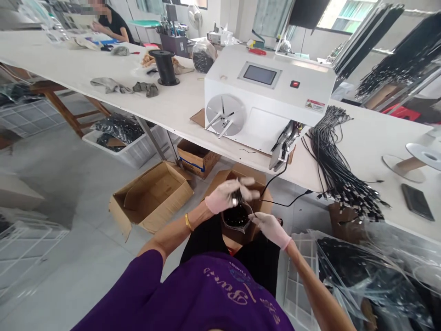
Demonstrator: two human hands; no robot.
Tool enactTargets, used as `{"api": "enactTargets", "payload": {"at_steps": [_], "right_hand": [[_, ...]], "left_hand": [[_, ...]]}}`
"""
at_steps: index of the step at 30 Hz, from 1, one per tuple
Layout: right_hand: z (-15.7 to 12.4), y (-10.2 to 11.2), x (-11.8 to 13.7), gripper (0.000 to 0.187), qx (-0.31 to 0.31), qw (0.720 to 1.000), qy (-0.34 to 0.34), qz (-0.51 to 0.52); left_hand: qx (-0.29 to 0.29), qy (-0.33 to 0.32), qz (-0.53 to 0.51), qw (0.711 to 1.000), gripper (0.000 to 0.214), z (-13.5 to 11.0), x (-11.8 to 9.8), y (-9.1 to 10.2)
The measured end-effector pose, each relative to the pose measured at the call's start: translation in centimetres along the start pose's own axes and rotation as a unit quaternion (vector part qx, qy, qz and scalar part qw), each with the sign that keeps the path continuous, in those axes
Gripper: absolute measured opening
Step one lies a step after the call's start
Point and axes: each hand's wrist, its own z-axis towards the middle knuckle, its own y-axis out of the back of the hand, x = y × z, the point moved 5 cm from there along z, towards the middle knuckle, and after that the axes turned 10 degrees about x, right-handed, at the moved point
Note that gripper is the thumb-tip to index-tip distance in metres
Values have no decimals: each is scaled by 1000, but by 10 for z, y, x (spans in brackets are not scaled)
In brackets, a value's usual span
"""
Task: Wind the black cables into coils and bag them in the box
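My left hand (225, 195), in a pale glove, is over an open plastic bag (237, 228) with dark contents. A small black cable bundle (237, 196) with a shiny connector end is in its grip; the fingertips are smeared by motion. On the bag's right side, my gloved right hand (270, 228) has its fingers pinched together at the rim. The bag sits inside a cardboard box (265, 184) between my knees. In front stands a white cable-winding machine (262, 108) with a round winding plate (225, 115) and a metal tying head (284, 145), a black cable hanging below.
Many black cables (330, 156) lie on the white table (186, 103) right of the machine, near a phone (417, 201) and a spool (408, 161). An open carton (151, 195) is on the floor at left; bagged cables (372, 276) at right. A person (115, 23) sits far left.
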Motion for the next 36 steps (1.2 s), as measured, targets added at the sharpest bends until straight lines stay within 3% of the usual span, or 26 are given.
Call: {"api": "enactTargets", "payload": {"at_steps": [2, 5, 7, 9, 11, 12, 14, 16, 20, 23, 25, 27, 31, 36], "right_hand": [[-2, -5, 25, 28, 31, 989, 27, -139], [3, 26, 65, 21, 6, 936, 46, -348], [8, 52, 80, 18, -18, 918, 41, -393], [11, 71, 83, 19, -44, 948, 29, -313], [12, 80, 76, 24, -61, 990, 15, -126], [13, 81, 72, 32, -59, 998, 7, -21], [15, 78, 66, 52, -37, 988, -2, 147], [18, 78, 67, 61, -7, 972, -6, 236], [20, 88, 68, 42, 21, 960, -21, 278], [17, 99, 61, 34, -2, 951, -36, 307], [15, 103, 54, 33, -33, 934, -41, 354], [15, 104, 49, 31, -65, 911, -34, 407], [24, 102, 45, 32, -128, 886, 3, 445], [31, 122, 39, 37, -202, 942, 32, 265]], "left_hand": [[-40, -57, 124, 990, 57, 12, -16, 7], [58, 84, 324, 941, 40, 31, -5, 5], [134, 183, 394, 891, 27, 34, 9, -1], [173, 216, 383, 881, 27, 36, 15, -11], [186, 184, 284, 922, 35, 41, 11, -24], [194, 156, 217, 944, 37, 45, 6, -31], [207, 107, 102, 967, 39, 52, -4, -41], [220, 103, 42, 969, 38, 58, -10, -49], [216, 132, 45, 966, 37, 67, -12, -54], [110, 53, 129, 984, 39, 76, -18, -45], [35, 6, 209, 977, 39, 80, -21, -37], [1, 3, 246, 969, 41, 83, -18, -33], [46, 104, 131, 985, 56, 85, 4, -40], [70, 146, 83, 983, 50, 93, -1, -48]]}}
